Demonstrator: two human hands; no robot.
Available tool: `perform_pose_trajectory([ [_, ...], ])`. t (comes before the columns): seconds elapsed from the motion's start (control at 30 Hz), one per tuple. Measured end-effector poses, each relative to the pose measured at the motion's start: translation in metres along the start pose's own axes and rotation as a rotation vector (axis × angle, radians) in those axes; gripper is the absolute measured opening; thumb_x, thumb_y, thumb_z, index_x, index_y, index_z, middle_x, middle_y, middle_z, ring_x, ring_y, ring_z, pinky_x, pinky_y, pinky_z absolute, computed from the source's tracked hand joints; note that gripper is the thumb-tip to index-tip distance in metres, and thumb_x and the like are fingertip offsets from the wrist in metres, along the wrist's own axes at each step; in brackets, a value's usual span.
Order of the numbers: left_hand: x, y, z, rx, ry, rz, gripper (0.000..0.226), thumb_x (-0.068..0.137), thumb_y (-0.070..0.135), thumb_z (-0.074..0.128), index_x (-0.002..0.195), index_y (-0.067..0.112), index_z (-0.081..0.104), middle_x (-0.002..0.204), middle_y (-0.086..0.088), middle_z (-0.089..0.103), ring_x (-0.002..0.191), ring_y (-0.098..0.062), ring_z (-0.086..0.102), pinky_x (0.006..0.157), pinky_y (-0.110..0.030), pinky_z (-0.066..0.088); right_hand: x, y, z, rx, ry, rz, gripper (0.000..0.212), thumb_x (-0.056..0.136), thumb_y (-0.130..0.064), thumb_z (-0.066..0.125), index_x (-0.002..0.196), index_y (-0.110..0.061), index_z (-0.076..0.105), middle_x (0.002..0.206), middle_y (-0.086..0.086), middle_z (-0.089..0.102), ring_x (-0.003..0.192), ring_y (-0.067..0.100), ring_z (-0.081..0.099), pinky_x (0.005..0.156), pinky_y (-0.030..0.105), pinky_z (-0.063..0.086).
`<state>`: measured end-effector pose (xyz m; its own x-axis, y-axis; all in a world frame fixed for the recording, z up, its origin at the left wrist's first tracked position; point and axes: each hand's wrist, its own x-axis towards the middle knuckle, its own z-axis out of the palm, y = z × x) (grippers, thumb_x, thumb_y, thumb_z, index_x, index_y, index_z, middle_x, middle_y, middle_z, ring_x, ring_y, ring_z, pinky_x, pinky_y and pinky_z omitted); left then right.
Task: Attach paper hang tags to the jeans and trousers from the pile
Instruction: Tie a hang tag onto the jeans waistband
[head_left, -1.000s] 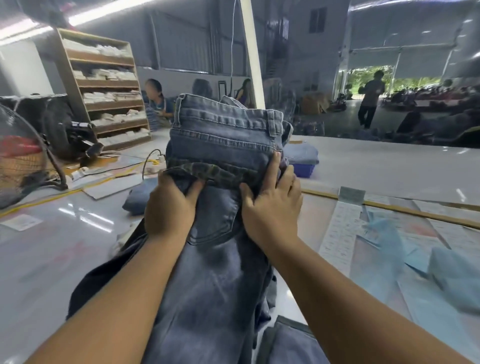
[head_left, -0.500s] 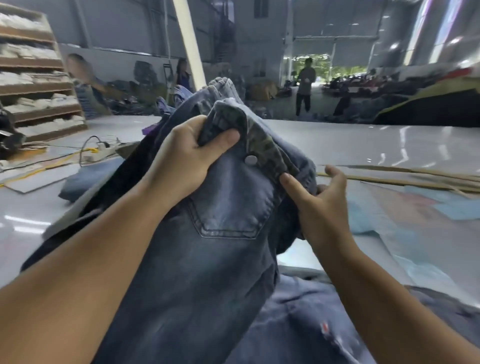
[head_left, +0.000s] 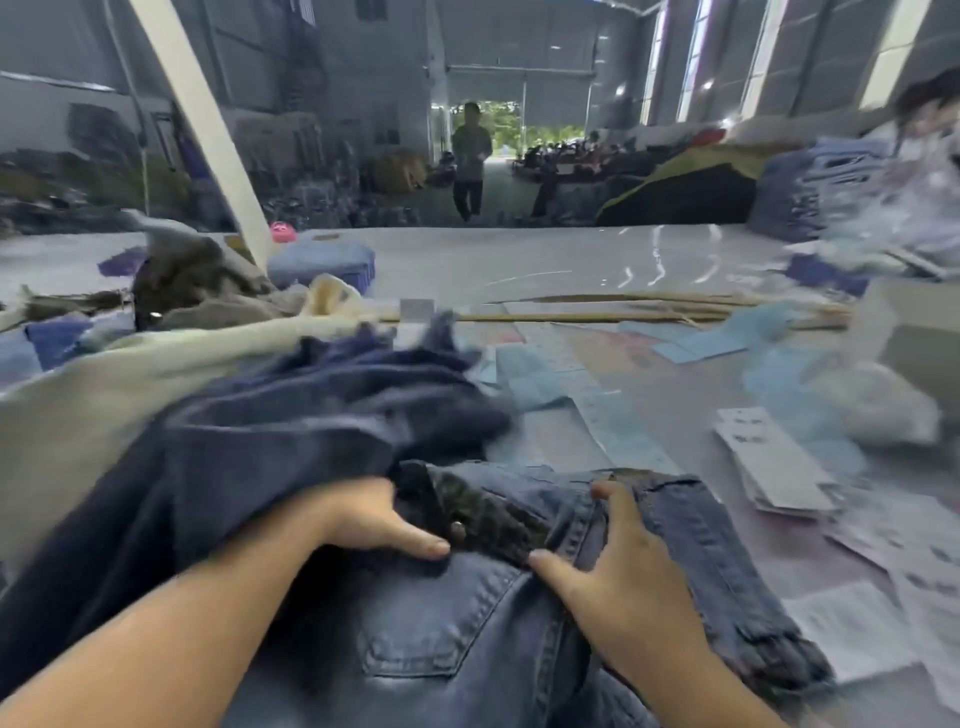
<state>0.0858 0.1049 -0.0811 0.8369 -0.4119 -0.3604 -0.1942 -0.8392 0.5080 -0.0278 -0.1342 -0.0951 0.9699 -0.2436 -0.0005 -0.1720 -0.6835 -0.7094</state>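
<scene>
Where denim jeans crumple — both hands press.

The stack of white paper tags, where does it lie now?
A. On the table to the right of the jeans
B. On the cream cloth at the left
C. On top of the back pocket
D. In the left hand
A: the stack of white paper tags lies on the table, right of the jeans; neither hand touches it.
</scene>
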Motion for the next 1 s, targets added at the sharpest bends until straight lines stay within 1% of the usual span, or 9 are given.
perform_pose_trajectory([
  [0.1, -0.004, -0.004, 0.005, 0.111, 0.175, 0.165, 0.111, 0.061, 0.076, 0.074, 0.152, 0.041, 0.021, 0.149, 0.028, 0.018, 0.138, 0.001, 0.018, 0.116, -0.022, 0.013, 0.007, -0.003, -0.003, -0.070, -0.038, 0.012, 0.088, 0.074, -0.065, 0.069, 0.140, -0.038, 0.017, 0.125, -0.005, 0.057, 0.107, 0.020, 0.059, 0.077, 0.030, 0.045],
  [0.23, 0.000, -0.008, 0.010, -0.136, 0.212, 0.157, 0.075, 0.076, 0.080, 0.054, 0.142, 0.055, 0.027, 0.152, 0.029, 0.025, 0.144, -0.001, 0.022, 0.121, -0.027, 0.013, 0.013, -0.012, -0.006, -0.217, -0.102, 0.011, 0.084, 0.080, -0.075, 0.052, 0.144, -0.036, 0.015, 0.108, -0.008, 0.058, 0.095, 0.018, 0.058, 0.071, 0.032, 0.047],
  [0.3, 0.000, -0.007, 0.011, -0.306, 0.240, 0.133, 0.054, 0.080, 0.072, 0.047, 0.130, 0.061, 0.030, 0.147, 0.034, 0.026, 0.143, 0.003, 0.021, 0.117, -0.019, 0.009, 0.017, -0.014, -0.005, -0.449, -0.066, -0.018, 0.076, 0.082, -0.080, 0.037, 0.143, -0.035, 0.023, 0.117, -0.003, 0.055, 0.110, 0.022, 0.049, 0.088, 0.039, 0.043],
  [0.4, 0.002, -0.008, 0.011, -0.390, 0.349, 0.109, 0.064, 0.082, 0.071, 0.037, 0.142, 0.049, 0.028, 0.157, 0.023, 0.021, 0.145, 0.001, 0.016, 0.118, -0.021, 0.004, 0.023, -0.025, 0.001, -0.625, 0.123, -0.119, 0.056, 0.084, -0.076, 0.031, 0.123, -0.039, 0.045, 0.121, 0.001, 0.031, 0.116, 0.024, 0.026, 0.100, 0.043, 0.028],
  [0.47, 0.001, -0.008, 0.006, -0.389, 0.495, 0.074, 0.075, 0.081, 0.072, 0.035, 0.149, 0.041, 0.028, 0.160, 0.016, 0.022, 0.147, -0.004, 0.016, 0.115, -0.020, 0.003, 0.035, -0.037, 0.008, -0.524, 0.164, -0.197, 0.047, 0.085, -0.070, 0.036, 0.109, -0.034, 0.054, 0.117, 0.000, 0.030, 0.112, 0.022, 0.029, 0.098, 0.041, 0.031],
  [0.57, -0.006, -0.005, -0.008, -0.558, 0.728, -0.035, 0.079, 0.079, 0.075, 0.039, 0.147, 0.037, 0.038, 0.157, 0.008, 0.032, 0.146, -0.011, 0.024, 0.111, -0.019, 0.006, 0.061, -0.066, 0.027, -0.054, -0.142, -0.174, 0.046, 0.091, -0.064, 0.043, 0.102, -0.023, 0.061, 0.108, -0.001, 0.057, 0.098, 0.017, 0.052, 0.088, 0.038, 0.044],
  [0.63, -0.008, -0.007, -0.019, -0.657, 0.873, -0.082, 0.082, 0.077, 0.078, 0.041, 0.144, 0.031, 0.045, 0.153, 0.002, 0.040, 0.142, -0.013, 0.031, 0.115, -0.022, 0.010, 0.078, -0.088, 0.046, 0.151, -0.288, -0.096, 0.055, 0.091, -0.064, 0.044, 0.118, -0.018, 0.058, 0.120, 0.002, 0.061, 0.106, 0.019, 0.056, 0.086, 0.036, 0.043],
  [0.8, -0.019, -0.033, -0.039, -0.713, 0.848, -0.104, 0.106, 0.055, 0.102, 0.035, 0.116, 0.022, 0.069, 0.119, -0.003, 0.070, 0.118, -0.020, 0.060, 0.112, -0.043, 0.038, 0.107, -0.141, 0.098, 0.502, -0.379, 0.004, 0.109, 0.079, -0.074, 0.055, 0.157, -0.017, 0.003, 0.162, 0.007, 0.020, 0.145, 0.029, 0.027, 0.112, 0.039, 0.027],
  [1.0, -0.043, -0.072, -0.068, -0.857, 0.976, -0.055, 0.076, 0.065, 0.091, 0.051, 0.081, 0.021, 0.078, 0.082, -0.003, 0.077, 0.080, -0.022, 0.075, 0.077, -0.037, 0.056, 0.118, -0.192, 0.143, 0.339, -0.351, -0.283, 0.117, 0.053, -0.092, 0.053, 0.147, -0.056, -0.005, 0.164, -0.007, -0.010, 0.150, 0.034, 0.001, 0.119, 0.057, 0.012],
])
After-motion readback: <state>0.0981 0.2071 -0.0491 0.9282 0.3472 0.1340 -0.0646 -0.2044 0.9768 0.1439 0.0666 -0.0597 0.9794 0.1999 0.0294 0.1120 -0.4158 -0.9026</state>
